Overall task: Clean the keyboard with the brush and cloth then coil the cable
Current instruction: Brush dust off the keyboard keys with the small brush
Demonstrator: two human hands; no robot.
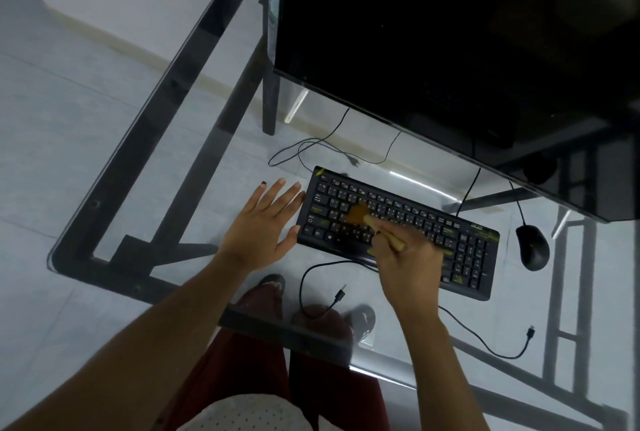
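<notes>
Your right hand [403,257] grips the brush [370,219], its bristles on the left-middle keys of the keyboard [398,233] lying on the glass worktop [173,170]. Your left hand [266,226] rests flat, fingers spread, touching the keyboard's left end. The cable [304,278] trails loose nearby.

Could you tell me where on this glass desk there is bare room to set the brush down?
Bare glass lies left of the left hand, out to the desk frame. Another patch: near edge, right of the cable. Crowded: around the keyboard, mouse and monitor.
</notes>
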